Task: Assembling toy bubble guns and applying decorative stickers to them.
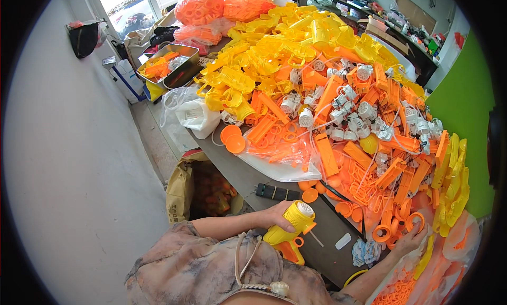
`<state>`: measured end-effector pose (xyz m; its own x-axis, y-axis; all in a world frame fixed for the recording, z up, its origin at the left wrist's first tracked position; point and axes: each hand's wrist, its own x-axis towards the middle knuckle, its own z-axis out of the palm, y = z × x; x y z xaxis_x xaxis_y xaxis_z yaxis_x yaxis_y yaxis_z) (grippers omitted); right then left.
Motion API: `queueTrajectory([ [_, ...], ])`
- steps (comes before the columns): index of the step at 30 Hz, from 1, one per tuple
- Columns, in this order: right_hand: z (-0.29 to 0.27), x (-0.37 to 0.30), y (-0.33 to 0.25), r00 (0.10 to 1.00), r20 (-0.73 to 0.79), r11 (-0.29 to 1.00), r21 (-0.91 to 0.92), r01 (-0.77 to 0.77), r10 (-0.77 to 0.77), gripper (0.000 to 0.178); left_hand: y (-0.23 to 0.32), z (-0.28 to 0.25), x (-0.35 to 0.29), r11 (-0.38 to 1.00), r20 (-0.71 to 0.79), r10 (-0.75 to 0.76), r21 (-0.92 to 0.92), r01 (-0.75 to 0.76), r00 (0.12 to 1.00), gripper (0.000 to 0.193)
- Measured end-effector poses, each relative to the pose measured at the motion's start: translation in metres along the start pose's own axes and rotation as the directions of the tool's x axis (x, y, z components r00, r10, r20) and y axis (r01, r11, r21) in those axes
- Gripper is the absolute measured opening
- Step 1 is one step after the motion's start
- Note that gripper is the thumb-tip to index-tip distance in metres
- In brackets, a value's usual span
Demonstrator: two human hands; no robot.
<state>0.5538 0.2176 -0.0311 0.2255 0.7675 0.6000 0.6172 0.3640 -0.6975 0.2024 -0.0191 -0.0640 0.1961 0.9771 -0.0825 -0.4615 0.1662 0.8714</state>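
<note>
My left hand (281, 216) is wrapped round a yellow toy gun (274, 234), held close to my body over the table's near edge. A white round piece (305, 208) sits in its upper end, and orange parts and a thin rod stick out from it. Further right, my right hand (407, 242) is at the near edge of the heap, its fingers closed at the rim of an orange ring (414, 221). More orange ring-ended parts (381, 232) lie just left of that hand. Part of its fingers is hidden.
Orange pieces, white motor units with wires (364, 112) and yellow shells (317, 33) are heaped on the table (227, 165). A black-handled tool (277, 192), a crumpled cloth (367, 252) and a white oblong piece (343, 241) lie nearer. An open sack (180, 191) stands at left.
</note>
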Motion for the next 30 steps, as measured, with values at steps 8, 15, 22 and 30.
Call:
queueTrajectory([
  [8,-0.005,0.007,0.015,0.967,0.021,0.966,0.042,-0.254,0.254,0.029,-0.001,0.0,0.0,1.0,0.003,0.008,0.007,-0.008,1.0,0.071],
  [15,-0.003,0.006,0.012,0.977,-0.013,0.976,0.054,-0.21,0.211,0.029,0.0,0.0,0.0,1.0,0.006,0.013,0.009,-0.013,1.0,0.071],
  [22,-0.003,0.006,0.011,0.972,-0.01,0.971,0.062,-0.232,0.233,0.028,0.0,0.0,0.0,1.0,-0.004,0.018,0.026,-0.017,1.0,0.071],
  [30,-0.004,0.007,0.009,0.973,-0.005,0.973,0.028,-0.228,0.229,0.027,0.0,-0.001,0.0,0.999,0.003,-0.012,0.041,0.011,1.0,0.073],
])
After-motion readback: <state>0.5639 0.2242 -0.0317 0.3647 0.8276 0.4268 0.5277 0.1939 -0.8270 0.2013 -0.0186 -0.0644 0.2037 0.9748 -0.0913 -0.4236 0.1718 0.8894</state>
